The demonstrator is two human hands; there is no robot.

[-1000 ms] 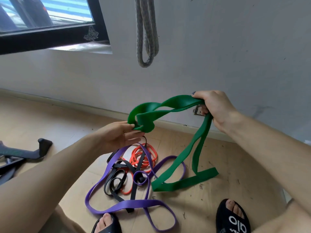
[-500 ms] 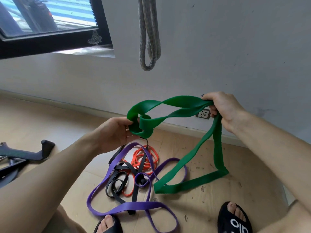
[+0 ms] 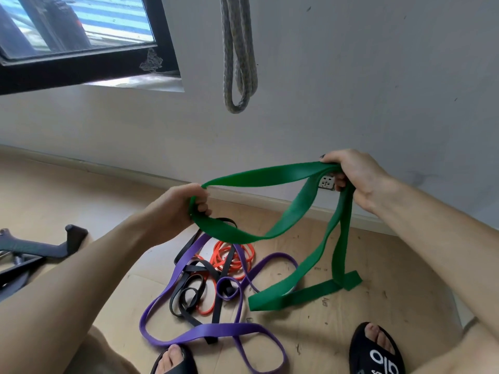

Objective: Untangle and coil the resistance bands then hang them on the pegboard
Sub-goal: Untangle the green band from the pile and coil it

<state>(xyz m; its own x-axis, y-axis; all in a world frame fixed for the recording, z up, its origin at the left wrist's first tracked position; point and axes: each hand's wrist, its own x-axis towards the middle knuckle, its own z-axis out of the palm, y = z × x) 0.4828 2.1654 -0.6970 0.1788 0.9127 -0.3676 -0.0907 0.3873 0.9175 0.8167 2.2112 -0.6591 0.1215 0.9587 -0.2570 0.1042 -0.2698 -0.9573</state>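
Observation:
A wide green resistance band (image 3: 286, 228) is stretched between my two hands above the floor. My left hand (image 3: 186, 203) grips one bend of it with curled fingers. My right hand (image 3: 348, 174) grips the other bunched end higher up, near the wall. Two green loops sag from my right hand, and the lower one lies on the floor. Below lies a tangle on the floor: a long purple band (image 3: 199, 333), a black band (image 3: 189, 290) and a thin orange band (image 3: 232, 260). A grey band (image 3: 239, 55) hangs on the wall above.
A wall socket (image 3: 326, 182) sits low on the white wall behind my right hand. Black equipment (image 3: 40, 249) lies on the floor at the left. A dark-framed window (image 3: 81, 41) is at the upper left. My feet in black sandals (image 3: 375, 352) stand at the bottom.
The small twisted loop near my left hand has opened out. My left hand now grips the band in a fist, and the green loops hang longer and wider.

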